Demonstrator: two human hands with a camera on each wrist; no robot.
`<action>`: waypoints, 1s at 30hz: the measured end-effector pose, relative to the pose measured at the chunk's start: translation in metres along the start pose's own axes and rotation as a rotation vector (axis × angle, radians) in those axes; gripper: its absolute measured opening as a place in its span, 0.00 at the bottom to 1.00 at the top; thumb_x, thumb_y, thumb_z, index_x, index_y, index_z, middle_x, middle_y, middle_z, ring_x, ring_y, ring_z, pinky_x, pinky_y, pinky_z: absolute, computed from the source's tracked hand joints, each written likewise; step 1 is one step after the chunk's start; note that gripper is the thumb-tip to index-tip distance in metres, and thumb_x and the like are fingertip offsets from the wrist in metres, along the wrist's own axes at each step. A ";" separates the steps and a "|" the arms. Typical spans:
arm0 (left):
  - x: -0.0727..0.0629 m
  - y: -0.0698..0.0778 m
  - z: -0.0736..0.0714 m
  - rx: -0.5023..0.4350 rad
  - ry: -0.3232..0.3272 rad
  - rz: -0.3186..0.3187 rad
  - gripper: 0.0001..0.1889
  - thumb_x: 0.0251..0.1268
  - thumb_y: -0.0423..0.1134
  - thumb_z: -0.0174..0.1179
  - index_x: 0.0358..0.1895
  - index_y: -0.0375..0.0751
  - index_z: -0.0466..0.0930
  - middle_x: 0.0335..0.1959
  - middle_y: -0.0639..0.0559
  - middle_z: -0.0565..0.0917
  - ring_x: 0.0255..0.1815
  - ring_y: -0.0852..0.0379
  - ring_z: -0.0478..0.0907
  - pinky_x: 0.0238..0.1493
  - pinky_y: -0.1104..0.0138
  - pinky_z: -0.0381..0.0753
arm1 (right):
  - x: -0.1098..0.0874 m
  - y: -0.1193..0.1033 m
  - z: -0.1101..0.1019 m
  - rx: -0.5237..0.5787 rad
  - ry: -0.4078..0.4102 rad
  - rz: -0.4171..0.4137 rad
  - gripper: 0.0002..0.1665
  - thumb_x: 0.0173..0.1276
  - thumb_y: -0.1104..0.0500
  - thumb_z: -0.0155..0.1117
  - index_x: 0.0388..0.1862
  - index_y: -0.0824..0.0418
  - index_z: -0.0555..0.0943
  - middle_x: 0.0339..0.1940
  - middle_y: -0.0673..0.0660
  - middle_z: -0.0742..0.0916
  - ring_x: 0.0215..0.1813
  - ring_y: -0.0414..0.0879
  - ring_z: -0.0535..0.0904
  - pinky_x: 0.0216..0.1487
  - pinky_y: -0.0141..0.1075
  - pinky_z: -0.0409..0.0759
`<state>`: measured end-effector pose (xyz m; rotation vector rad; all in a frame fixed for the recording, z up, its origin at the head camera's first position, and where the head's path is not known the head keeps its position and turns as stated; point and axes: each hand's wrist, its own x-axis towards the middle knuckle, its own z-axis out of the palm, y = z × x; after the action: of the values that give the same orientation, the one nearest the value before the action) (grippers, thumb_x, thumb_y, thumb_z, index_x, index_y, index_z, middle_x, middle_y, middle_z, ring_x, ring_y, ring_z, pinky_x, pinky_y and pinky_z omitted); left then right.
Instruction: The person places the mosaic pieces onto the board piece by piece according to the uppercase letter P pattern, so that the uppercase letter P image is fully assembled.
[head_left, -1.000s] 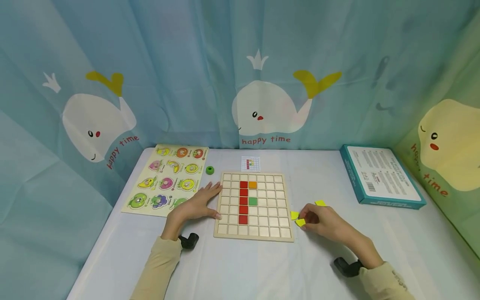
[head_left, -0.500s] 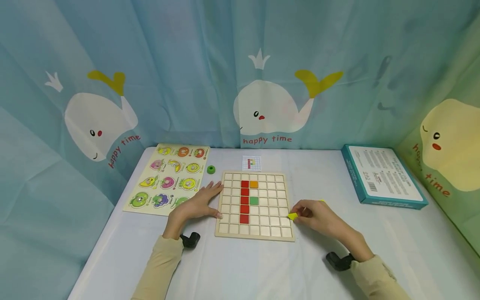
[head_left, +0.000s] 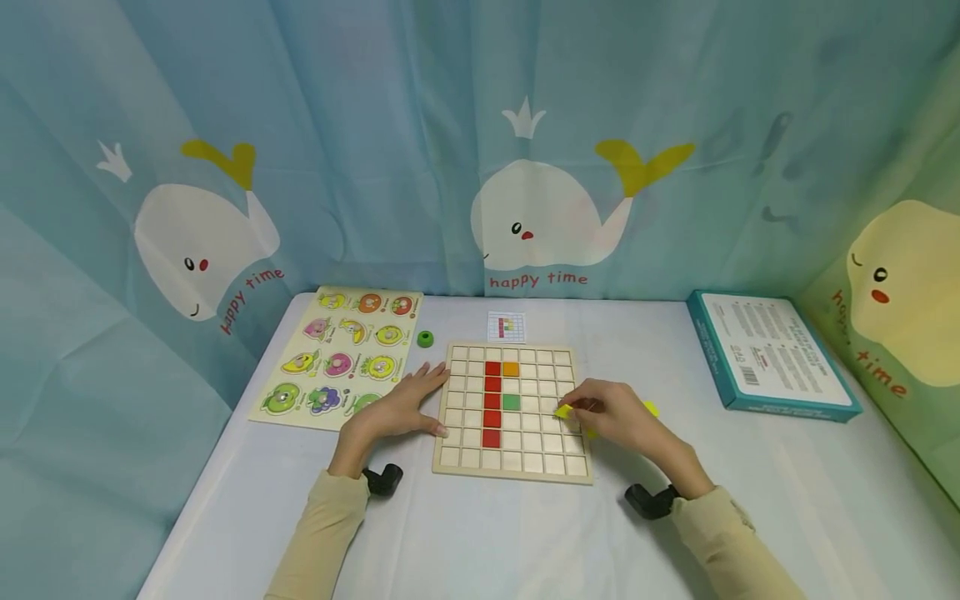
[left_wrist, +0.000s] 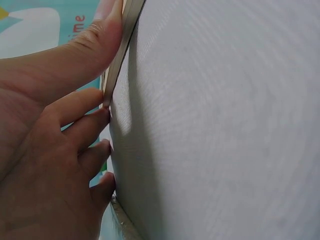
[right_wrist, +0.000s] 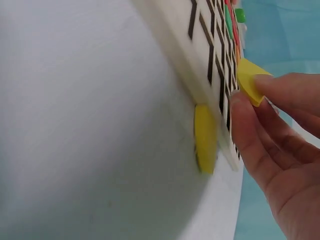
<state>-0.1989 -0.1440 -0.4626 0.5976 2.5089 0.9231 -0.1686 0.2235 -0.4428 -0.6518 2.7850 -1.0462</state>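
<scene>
A wooden grid board [head_left: 517,477] lies mid-table, with a column of several red tiles [head_left: 492,402], an orange tile [head_left: 510,369] and a green tile [head_left: 512,402] in its cells. The left hand [head_left: 393,410] rests against the board's left edge, thumb and fingers spread; the left wrist view shows thumb and fingertips touching the frame. Between thumb and fingers, the right hand [head_left: 615,412] pinches a small yellow tile [right_wrist: 250,82], held over the board's right-hand cells. Another yellow tile [right_wrist: 205,140] lies beside the right edge. A further yellow tile [head_left: 651,407] shows behind the right hand.
Behind the board lies a small pattern card [head_left: 506,327], with a green bead [head_left: 425,339] to its left. A fruit puzzle board [head_left: 352,342] occupies the left side. Toward the back right is a teal box [head_left: 776,354]. Blue curtains [head_left: 390,167] stand behind the table.
The right hand has moved left from the yellow tiles beside the board, carrying one over the right-hand cells. The left hand stays at the left edge. The view has shifted slightly.
</scene>
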 end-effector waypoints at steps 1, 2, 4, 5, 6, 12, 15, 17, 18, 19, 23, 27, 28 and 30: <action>0.000 0.000 0.000 -0.002 0.000 -0.002 0.53 0.58 0.43 0.76 0.83 0.40 0.52 0.86 0.46 0.49 0.87 0.42 0.38 0.85 0.46 0.38 | 0.003 -0.001 0.001 0.007 -0.005 0.011 0.09 0.67 0.68 0.70 0.45 0.62 0.89 0.41 0.54 0.89 0.40 0.42 0.83 0.41 0.31 0.85; 0.000 0.000 0.000 -0.003 -0.001 -0.004 0.53 0.58 0.43 0.76 0.83 0.41 0.52 0.86 0.46 0.49 0.87 0.42 0.38 0.85 0.46 0.38 | 0.005 -0.002 0.002 0.014 -0.012 0.023 0.09 0.68 0.68 0.69 0.46 0.62 0.89 0.42 0.54 0.89 0.41 0.42 0.83 0.43 0.32 0.85; 0.000 0.000 0.000 -0.004 -0.001 -0.007 0.53 0.58 0.44 0.76 0.83 0.41 0.52 0.86 0.46 0.49 0.87 0.42 0.38 0.85 0.46 0.38 | 0.011 -0.004 0.005 0.026 -0.025 0.042 0.09 0.69 0.67 0.69 0.47 0.62 0.88 0.42 0.53 0.89 0.41 0.43 0.82 0.44 0.32 0.84; 0.000 0.000 0.000 -0.005 -0.002 -0.008 0.53 0.58 0.44 0.76 0.83 0.41 0.52 0.86 0.46 0.49 0.87 0.42 0.38 0.85 0.46 0.38 | 0.014 -0.005 0.007 0.032 -0.029 0.043 0.09 0.69 0.66 0.69 0.47 0.63 0.87 0.41 0.53 0.89 0.40 0.43 0.81 0.44 0.32 0.84; 0.000 0.000 0.000 -0.005 -0.001 -0.010 0.53 0.58 0.44 0.76 0.83 0.41 0.53 0.86 0.46 0.49 0.87 0.42 0.38 0.85 0.46 0.38 | 0.017 -0.006 0.008 0.036 -0.030 0.043 0.08 0.69 0.66 0.69 0.47 0.63 0.87 0.39 0.53 0.88 0.40 0.43 0.81 0.44 0.32 0.83; 0.000 0.001 -0.001 0.006 0.001 -0.021 0.53 0.58 0.44 0.76 0.83 0.42 0.52 0.86 0.47 0.49 0.87 0.42 0.38 0.85 0.47 0.39 | 0.029 -0.012 0.014 0.042 -0.025 0.022 0.03 0.70 0.66 0.69 0.41 0.61 0.85 0.36 0.52 0.87 0.38 0.43 0.79 0.43 0.33 0.82; 0.000 0.003 -0.001 0.011 0.000 -0.021 0.53 0.58 0.44 0.76 0.83 0.42 0.52 0.86 0.46 0.49 0.87 0.42 0.39 0.85 0.47 0.39 | 0.033 -0.014 0.016 0.035 -0.023 0.027 0.03 0.70 0.66 0.68 0.40 0.60 0.87 0.39 0.53 0.88 0.39 0.44 0.79 0.44 0.34 0.83; 0.000 0.003 -0.001 0.009 -0.003 -0.022 0.53 0.58 0.44 0.76 0.83 0.42 0.52 0.86 0.46 0.49 0.87 0.42 0.38 0.85 0.47 0.39 | 0.036 -0.014 0.018 0.034 -0.022 0.027 0.04 0.70 0.66 0.68 0.41 0.61 0.88 0.41 0.54 0.89 0.40 0.44 0.80 0.45 0.35 0.83; 0.000 0.003 -0.002 0.008 -0.004 -0.023 0.53 0.58 0.44 0.76 0.83 0.42 0.52 0.86 0.46 0.49 0.87 0.41 0.38 0.85 0.47 0.39 | 0.038 -0.014 0.019 0.034 -0.023 0.026 0.04 0.70 0.66 0.67 0.41 0.61 0.88 0.41 0.55 0.89 0.40 0.44 0.80 0.45 0.36 0.84; -0.001 0.004 -0.002 0.007 -0.004 -0.022 0.53 0.58 0.44 0.76 0.83 0.42 0.52 0.86 0.46 0.49 0.87 0.41 0.38 0.85 0.46 0.39 | 0.040 -0.014 0.020 0.034 -0.023 0.023 0.04 0.70 0.67 0.67 0.41 0.62 0.88 0.41 0.55 0.89 0.40 0.44 0.81 0.45 0.36 0.84; -0.001 0.004 -0.002 0.005 -0.003 -0.020 0.53 0.58 0.44 0.75 0.83 0.41 0.52 0.86 0.46 0.49 0.87 0.41 0.39 0.85 0.46 0.39 | 0.045 -0.014 0.024 0.029 -0.037 0.010 0.04 0.71 0.66 0.66 0.41 0.62 0.88 0.40 0.54 0.89 0.39 0.42 0.80 0.43 0.35 0.83; -0.001 0.003 -0.002 0.004 -0.003 -0.017 0.53 0.59 0.44 0.75 0.83 0.41 0.52 0.86 0.46 0.49 0.87 0.41 0.38 0.85 0.46 0.39 | 0.049 -0.015 0.026 0.028 -0.049 -0.007 0.05 0.72 0.66 0.66 0.41 0.62 0.88 0.40 0.54 0.89 0.38 0.42 0.79 0.41 0.34 0.82; -0.001 0.003 -0.002 0.003 -0.003 -0.018 0.53 0.59 0.44 0.75 0.83 0.41 0.52 0.86 0.46 0.49 0.87 0.41 0.38 0.85 0.46 0.39 | 0.049 -0.015 0.026 0.029 -0.048 -0.010 0.05 0.72 0.66 0.66 0.41 0.62 0.88 0.41 0.54 0.89 0.38 0.41 0.80 0.41 0.34 0.82; -0.001 0.003 -0.002 0.002 -0.002 -0.020 0.53 0.58 0.44 0.75 0.83 0.41 0.52 0.86 0.46 0.49 0.87 0.41 0.38 0.85 0.46 0.39 | 0.050 -0.016 0.026 0.025 -0.048 -0.012 0.06 0.72 0.67 0.66 0.41 0.62 0.88 0.41 0.54 0.89 0.38 0.41 0.80 0.41 0.34 0.82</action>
<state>-0.1984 -0.1434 -0.4584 0.5725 2.5097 0.9130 -0.2023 0.1757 -0.4493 -0.6828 2.7260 -1.0515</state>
